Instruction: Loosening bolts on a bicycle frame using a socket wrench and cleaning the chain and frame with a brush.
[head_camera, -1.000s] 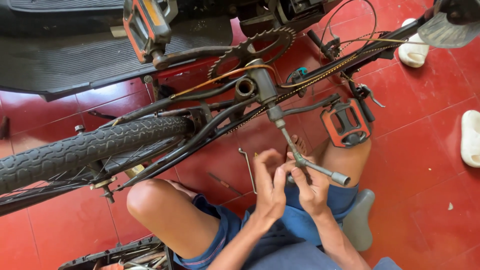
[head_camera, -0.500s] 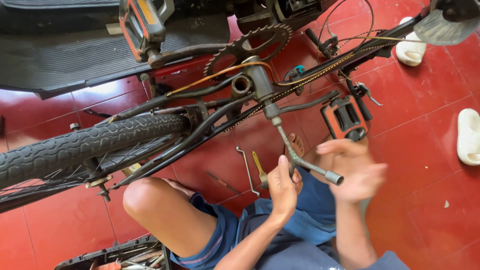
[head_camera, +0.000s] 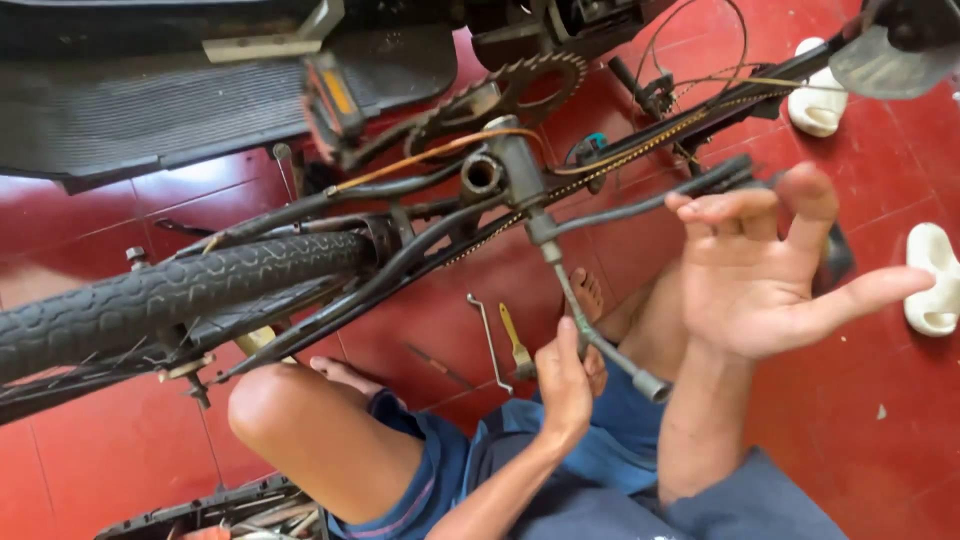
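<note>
An upturned black bicycle lies across my lap, its knobbly tyre (head_camera: 170, 295) at the left and its bottom bracket shell (head_camera: 483, 172) in the middle. A metal Y-shaped socket wrench (head_camera: 590, 325) hangs from a bolt below the bracket. My left hand (head_camera: 563, 380) grips the wrench's lower arm. My right hand (head_camera: 765, 265) is raised off the wrench, palm toward me, fingers spread, holding nothing. The chainring (head_camera: 520, 85) and chain (head_camera: 640, 150) run above, and an orange-and-black pedal (head_camera: 330, 100) sticks up at the upper left.
On the red tiled floor (head_camera: 420, 330) lie a bent metal rod (head_camera: 488, 340) and a yellow-handled tool (head_camera: 513, 340). White sandals (head_camera: 935, 275) sit at the right. A black ribbed mat (head_camera: 130, 110) covers the upper left. A tool tray (head_camera: 220, 510) is by my left knee.
My right hand has let go of the wrench and lifted up to the right, fingers spreading. My left hand stays on the wrench. The view has shifted, so the pedal now appears farther right.
</note>
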